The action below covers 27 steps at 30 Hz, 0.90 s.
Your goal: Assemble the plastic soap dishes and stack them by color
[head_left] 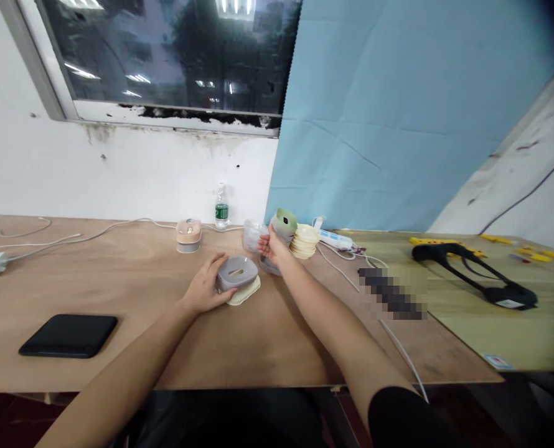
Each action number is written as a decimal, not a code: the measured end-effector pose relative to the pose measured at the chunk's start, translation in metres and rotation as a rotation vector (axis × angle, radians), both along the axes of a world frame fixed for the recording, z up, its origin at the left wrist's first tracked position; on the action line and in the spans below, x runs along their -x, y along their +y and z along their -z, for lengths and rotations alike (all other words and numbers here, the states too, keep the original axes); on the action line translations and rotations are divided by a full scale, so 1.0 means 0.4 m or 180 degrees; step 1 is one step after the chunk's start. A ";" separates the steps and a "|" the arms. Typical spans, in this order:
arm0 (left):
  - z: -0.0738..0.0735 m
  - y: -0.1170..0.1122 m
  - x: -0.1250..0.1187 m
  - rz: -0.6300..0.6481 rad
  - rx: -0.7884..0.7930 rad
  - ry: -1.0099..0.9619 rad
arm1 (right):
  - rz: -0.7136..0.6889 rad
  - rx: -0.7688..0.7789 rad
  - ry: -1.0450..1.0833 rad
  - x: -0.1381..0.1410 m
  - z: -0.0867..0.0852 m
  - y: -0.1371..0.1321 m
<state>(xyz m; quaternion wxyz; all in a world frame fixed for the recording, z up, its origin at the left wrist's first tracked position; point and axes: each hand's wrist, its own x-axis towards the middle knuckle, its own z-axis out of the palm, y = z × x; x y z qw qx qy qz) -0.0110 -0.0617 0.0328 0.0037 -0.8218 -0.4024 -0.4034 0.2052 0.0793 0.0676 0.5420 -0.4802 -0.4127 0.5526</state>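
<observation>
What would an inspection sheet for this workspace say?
Surface: wooden table, some faint marks.
Things at hand: grey box, cream piece showing beneath it, green box, cream stack.
Clutter: bottle, peach box, black case.
Hands: left holds the grey box; right by the green box, grip unclear.
Cables: white cable along the back; power strip.
Surroundings: window, blue sheet, stained wall.

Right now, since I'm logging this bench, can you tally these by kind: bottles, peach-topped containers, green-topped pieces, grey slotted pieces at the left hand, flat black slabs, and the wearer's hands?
Bottle: 1
Peach-topped container: 1
Green-topped piece: 1
Grey slotted piece: 1
Flat black slab: 1
Left hand and right hand: 2
Total: 7
</observation>
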 end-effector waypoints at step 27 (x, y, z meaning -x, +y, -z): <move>0.005 0.012 0.004 -0.0012 0.0325 -0.0650 | -0.0662 -0.1912 -0.1529 -0.062 0.084 -0.144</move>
